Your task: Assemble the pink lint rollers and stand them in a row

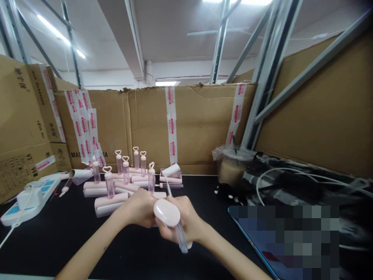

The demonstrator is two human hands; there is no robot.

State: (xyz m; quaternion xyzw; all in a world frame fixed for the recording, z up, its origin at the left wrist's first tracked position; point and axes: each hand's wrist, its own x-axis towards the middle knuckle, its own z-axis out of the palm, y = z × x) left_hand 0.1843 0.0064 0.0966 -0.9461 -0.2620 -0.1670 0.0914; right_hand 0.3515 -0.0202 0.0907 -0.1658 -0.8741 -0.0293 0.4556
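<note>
Here, hands (141,208) (188,217) together, pink piece (166,212) gripped, cardboard (201,128) behind

The left hand (141,208) and right hand (189,217) are bare, with slim bare forearms (230,249), the left bearing a small dark mark (105,248).

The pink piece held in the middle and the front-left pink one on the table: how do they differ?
The held piece is gripped in the right hand, while the front-left piece lies on the black table. The held piece shows its glossy oval end; the front-left piece shows its long side, with white below the pink. Both show pale pink.
</note>
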